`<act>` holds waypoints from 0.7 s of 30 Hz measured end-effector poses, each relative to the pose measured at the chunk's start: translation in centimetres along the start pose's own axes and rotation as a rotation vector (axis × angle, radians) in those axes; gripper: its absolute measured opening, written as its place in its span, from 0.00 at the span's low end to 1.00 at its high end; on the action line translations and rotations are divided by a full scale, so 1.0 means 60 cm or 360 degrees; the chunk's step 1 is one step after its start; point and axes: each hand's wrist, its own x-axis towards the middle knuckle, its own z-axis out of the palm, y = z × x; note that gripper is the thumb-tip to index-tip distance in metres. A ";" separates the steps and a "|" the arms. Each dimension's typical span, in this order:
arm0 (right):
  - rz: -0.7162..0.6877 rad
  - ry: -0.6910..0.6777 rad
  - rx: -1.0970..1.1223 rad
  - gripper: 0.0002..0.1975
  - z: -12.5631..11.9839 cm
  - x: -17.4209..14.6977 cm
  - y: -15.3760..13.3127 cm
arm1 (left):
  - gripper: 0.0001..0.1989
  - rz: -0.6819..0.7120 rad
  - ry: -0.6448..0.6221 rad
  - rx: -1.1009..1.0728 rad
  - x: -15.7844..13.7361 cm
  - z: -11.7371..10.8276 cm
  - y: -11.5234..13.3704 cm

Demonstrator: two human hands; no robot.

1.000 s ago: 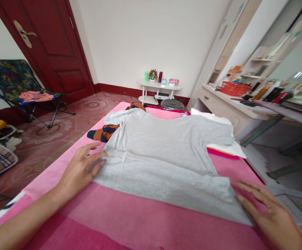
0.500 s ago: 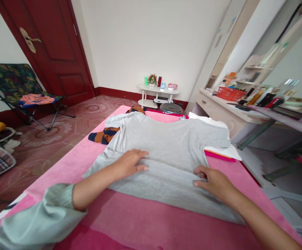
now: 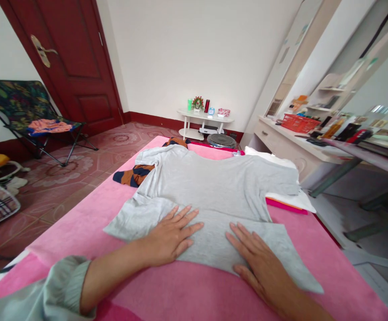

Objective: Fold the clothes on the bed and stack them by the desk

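A light grey short-sleeved T-shirt [image 3: 210, 178] lies spread on the pink bed cover [image 3: 194, 294], its sleeves away from me and its hem nearest. Flat on the lower left part of the shirt rests my left hand [image 3: 170, 234], fingers stretched and slightly spread. My right hand [image 3: 259, 258] lies on the lower right part, palm down with fingers extended. Neither hand grips the cloth. A crease runs across the shirt just beyond my fingertips. Under the left sleeve shows an orange and navy garment [image 3: 133, 175]; white folded cloth [image 3: 304, 199] shows beside the right sleeve.
A folding chair [image 3: 13, 107] with a peach-coloured cloth stands left, near the red door [image 3: 73, 58]. A low white table [image 3: 203, 117] with small items stands by the far wall. To the right, a dresser [image 3: 287, 140] holds a red basket [image 3: 300, 123] and bottles.
Both hands have come nearer to me and flattened onto the lower shirt; the right fingers, curled before, are now extended. The right hand has moved slightly inward.
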 end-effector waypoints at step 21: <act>0.0188 0.0420 0.0820 0.11 0.083 0.252 -0.072 | 0.23 -0.1821 0.0913 -0.0183 0.026 -0.169 -0.330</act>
